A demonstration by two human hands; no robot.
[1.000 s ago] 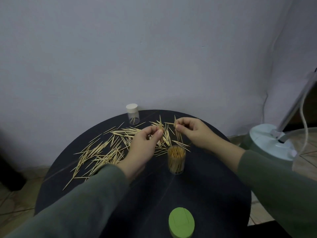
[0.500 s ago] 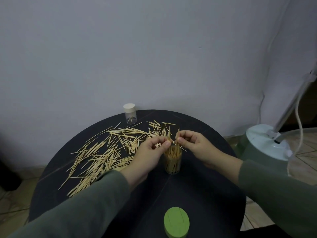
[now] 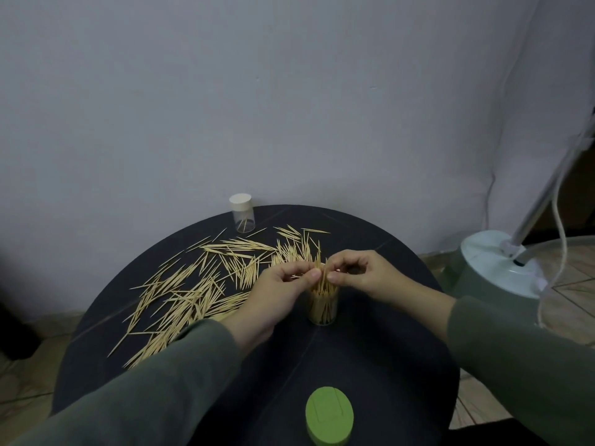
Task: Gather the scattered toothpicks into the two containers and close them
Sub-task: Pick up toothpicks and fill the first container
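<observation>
Both hands meet over the open jar (image 3: 323,305) in the middle of the round black table (image 3: 370,355); the left hand (image 3: 273,297) has its thumb and first finger pressed together on a few picks (image 3: 322,278) that stand up out of the jar; its other fingers curl in under the palm. The right hand (image 3: 363,273) does the same from the other side; its thumb and fingertips pinch the same little bunch, and the rest of the fingers are bent in. The two thumbs nearly touch above the jar's mouth; the jar is clear and packed with picks standing up.

A big mess of loose toothpicks (image 3: 206,284) lies flat on the table to the left of the jar and behind the hands, spread out toward the far edge. A second jar (image 3: 243,214) stands at the back of the table near the wall; it has a white cap on, and only a few picks show inside. A green lid (image 3: 329,415) sits at the near edge of the table, well apart from the open jar. Both arms wear dull green sleeves (image 3: 154,391). A pale fan base (image 3: 495,265) stands on the floor to the right.
</observation>
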